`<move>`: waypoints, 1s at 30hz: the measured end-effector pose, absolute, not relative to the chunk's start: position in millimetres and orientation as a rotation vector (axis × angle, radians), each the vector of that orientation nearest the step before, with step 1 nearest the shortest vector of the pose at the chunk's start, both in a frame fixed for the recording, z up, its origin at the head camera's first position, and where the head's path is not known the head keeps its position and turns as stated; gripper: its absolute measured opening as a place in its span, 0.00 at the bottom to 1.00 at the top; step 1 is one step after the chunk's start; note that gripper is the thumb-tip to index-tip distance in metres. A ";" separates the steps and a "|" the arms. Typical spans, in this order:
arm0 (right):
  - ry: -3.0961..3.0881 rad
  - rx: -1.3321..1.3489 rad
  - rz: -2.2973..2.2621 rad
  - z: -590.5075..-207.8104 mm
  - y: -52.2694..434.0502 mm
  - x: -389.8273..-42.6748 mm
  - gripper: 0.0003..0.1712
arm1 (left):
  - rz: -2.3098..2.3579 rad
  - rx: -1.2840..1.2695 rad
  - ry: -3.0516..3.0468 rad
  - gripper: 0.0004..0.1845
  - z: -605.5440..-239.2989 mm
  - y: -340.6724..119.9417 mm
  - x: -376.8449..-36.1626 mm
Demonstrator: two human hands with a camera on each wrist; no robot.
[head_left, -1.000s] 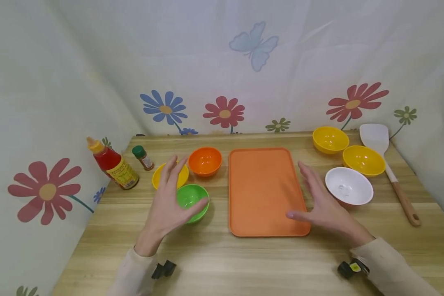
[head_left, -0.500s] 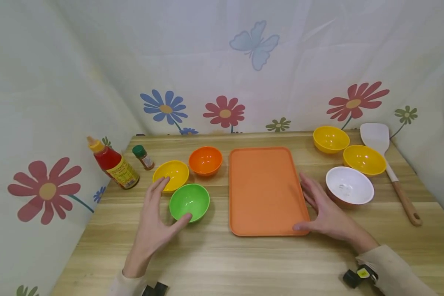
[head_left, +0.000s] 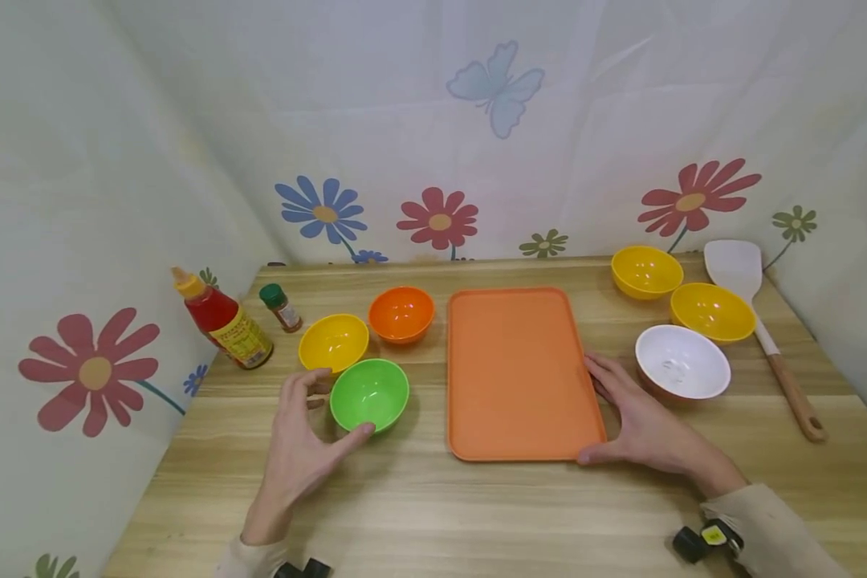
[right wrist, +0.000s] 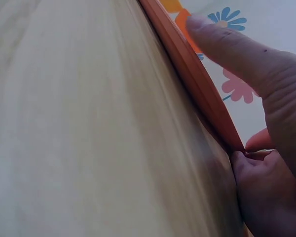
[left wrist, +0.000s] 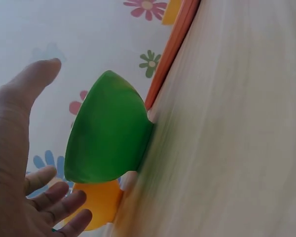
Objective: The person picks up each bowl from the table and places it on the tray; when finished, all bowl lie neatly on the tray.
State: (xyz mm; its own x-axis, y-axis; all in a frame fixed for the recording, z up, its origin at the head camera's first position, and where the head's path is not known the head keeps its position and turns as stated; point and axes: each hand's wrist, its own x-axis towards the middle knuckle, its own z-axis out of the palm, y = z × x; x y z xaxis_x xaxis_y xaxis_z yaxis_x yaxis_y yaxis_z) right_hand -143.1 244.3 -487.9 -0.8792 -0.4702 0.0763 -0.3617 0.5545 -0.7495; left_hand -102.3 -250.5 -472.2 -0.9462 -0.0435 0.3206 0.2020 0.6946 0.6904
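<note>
My left hand (head_left: 299,449) is beside the green bowl (head_left: 370,395), thumb spread toward its near rim and fingers along its left side. In the left wrist view a gap shows between the thumb (left wrist: 37,79) and the green bowl (left wrist: 108,133), which stands upright on the table. At the lower right corner of the orange tray (head_left: 522,373) is my right hand (head_left: 639,425). Its fingertips meet the tray's right edge, and in the right wrist view the thumb (right wrist: 237,52) is raised away from the tray rim (right wrist: 202,89).
Behind the green bowl are a yellow bowl (head_left: 334,343) and an orange bowl (head_left: 400,315). A sauce bottle (head_left: 227,325) and a small spice jar (head_left: 282,307) stand at left. On the right sit a white bowl (head_left: 682,361), two yellow bowls (head_left: 713,311) and a spatula (head_left: 787,385).
My left hand has come down and back from over the bowls to the green bowl's side. The right hand has lowered to the tray's right edge. Bowls and tray have stayed put.
</note>
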 end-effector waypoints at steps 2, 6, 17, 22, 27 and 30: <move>2.656 -0.713 -1.200 -486.5 244.3 -143.0 0.79 | -1.123 -0.100 -2.627 0.57 -475.0 -251.2 -102.4; 2.646 -0.703 -1.176 -485.5 245.3 -142.7 0.80 | -1.145 -0.072 -2.696 0.61 -480.0 -252.1 -102.9; 2.643 -0.706 -1.156 -485.7 246.2 -143.4 0.80 | -1.220 -0.115 -2.680 0.61 -485.1 -254.3 -107.0; 2.646 -0.702 -1.144 -484.6 245.5 -143.3 0.80 | -1.323 -0.101 -2.660 0.60 -487.8 -255.2 -107.6; 2.642 -0.705 -1.157 -485.3 245.9 -143.7 0.80 | -1.501 -0.125 -2.609 0.58 -488.9 -253.8 -108.1; 2.630 -0.709 -1.177 -485.6 246.0 -143.9 0.79 | -1.562 -0.130 -2.584 0.59 -488.7 -253.0 -107.9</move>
State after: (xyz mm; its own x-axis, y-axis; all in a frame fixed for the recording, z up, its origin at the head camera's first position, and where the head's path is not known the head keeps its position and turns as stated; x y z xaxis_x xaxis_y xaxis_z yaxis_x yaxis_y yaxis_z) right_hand -143.9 246.0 -485.6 -0.8714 -0.4893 0.0347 -0.3518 0.5742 -0.7393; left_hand -107.9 -253.0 -488.7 -0.9892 0.0115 0.1462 0.1348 0.4639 0.8756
